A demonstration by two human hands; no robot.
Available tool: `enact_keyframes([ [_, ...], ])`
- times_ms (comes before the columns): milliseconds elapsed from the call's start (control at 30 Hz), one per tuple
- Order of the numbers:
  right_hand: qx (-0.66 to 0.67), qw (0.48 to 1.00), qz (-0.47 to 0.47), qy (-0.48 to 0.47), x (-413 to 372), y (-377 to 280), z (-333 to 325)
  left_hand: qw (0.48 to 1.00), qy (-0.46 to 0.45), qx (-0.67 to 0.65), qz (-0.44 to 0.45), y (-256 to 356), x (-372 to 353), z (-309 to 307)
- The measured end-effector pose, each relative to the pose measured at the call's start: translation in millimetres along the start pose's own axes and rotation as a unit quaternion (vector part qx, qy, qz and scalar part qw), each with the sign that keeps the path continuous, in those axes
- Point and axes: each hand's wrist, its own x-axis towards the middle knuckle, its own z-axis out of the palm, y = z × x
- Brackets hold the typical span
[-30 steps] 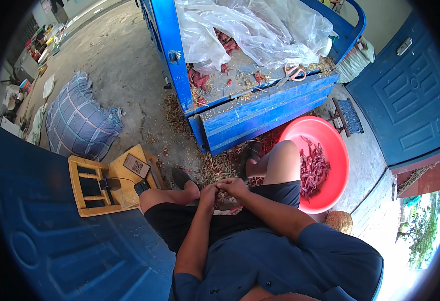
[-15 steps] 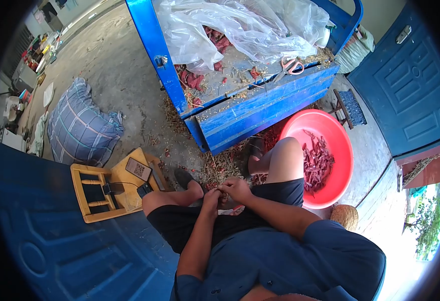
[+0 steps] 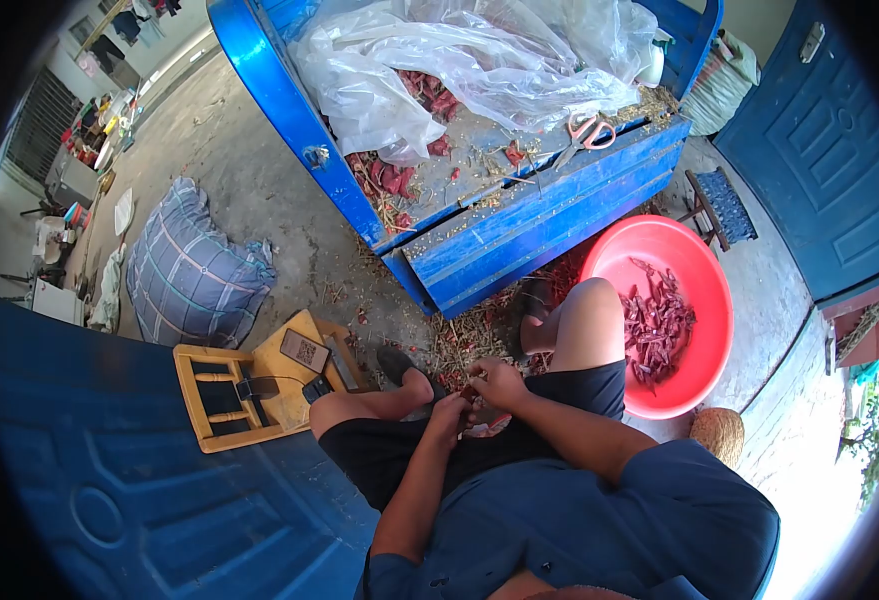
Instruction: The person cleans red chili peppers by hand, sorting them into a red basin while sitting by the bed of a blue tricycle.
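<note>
I sit with my knees apart and both hands meet between them. My left hand (image 3: 451,412) and my right hand (image 3: 499,384) pinch a small dried red chili (image 3: 470,395) together; it is mostly hidden by the fingers. A red basin (image 3: 704,290) holding dried red chilies (image 3: 659,325) stands on the ground to the right of my right knee. More chilies (image 3: 384,178) lie on the blue cart bed (image 3: 519,225) ahead, under clear plastic sheeting (image 3: 459,60).
Orange-handled scissors (image 3: 587,131) lie on the cart bed. A tipped wooden stool (image 3: 249,385) with a phone (image 3: 305,351) lies to my left. A checked sack (image 3: 194,280), a small blue stool (image 3: 724,205), a blue door (image 3: 839,140) and stem litter (image 3: 459,335) surround me.
The view has shifted, so everything sits a little further right and lower in the frame. My hands stay together between my knees, working on the same small piece.
</note>
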Motion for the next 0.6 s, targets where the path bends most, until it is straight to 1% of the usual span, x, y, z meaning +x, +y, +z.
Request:
enact_keyframes([
  [33,0.055,0.997,-0.052,0.012,1,2,2,1.0,0.001,-0.015,0.006,-2,2,-3],
  [67,0.055,0.997,-0.055,0.013,3,5,1,1.0,0.0,-0.014,0.008,0,1,-3],
  [100,0.04,0.985,-0.162,-0.052,4,8,1,1.0,0.011,-0.021,0.019,0,0,-4],
  [133,0.025,0.956,-0.267,-0.116,5,11,2,0.999,0.022,-0.028,0.03,1,-1,-5],
  [167,0.025,0.956,-0.268,-0.117,0,6,0,0.999,0.023,-0.029,0.031,-1,-1,-9],
  [233,-0.073,0.942,-0.296,-0.137,-17,-13,-14,0.999,0.027,0.02,0.012,-8,1,-17],
  [267,-0.074,0.942,-0.296,-0.137,-20,-14,-15,0.999,0.026,0.019,0.013,-10,0,-13],
  [333,-0.141,0.944,-0.253,-0.16,-19,-19,-15,0.997,0.058,0.049,0.016,-13,1,-3],
  [367,-0.143,0.943,-0.256,-0.159,-16,-17,-13,0.997,0.058,0.05,0.02,-12,-1,-1],
  [433,-0.144,0.949,-0.222,-0.174,-13,-11,-8,0.997,0.048,0.049,0.017,-9,-7,2],
  [467,-0.146,0.948,-0.225,-0.174,-12,-12,-9,0.997,0.048,0.049,0.021,-9,-6,1],
  [533,-0.138,0.952,-0.215,-0.169,-11,-13,-11,0.996,0.071,0.03,-0.035,-8,-3,-2],
  [567,-0.14,0.952,-0.216,-0.168,-10,-12,-10,0.997,0.069,0.03,-0.033,-10,-1,-6],
  [600,-0.11,0.959,-0.193,-0.174,-10,-10,-8,0.998,0.047,0.024,-0.03,-11,0,-12],
])
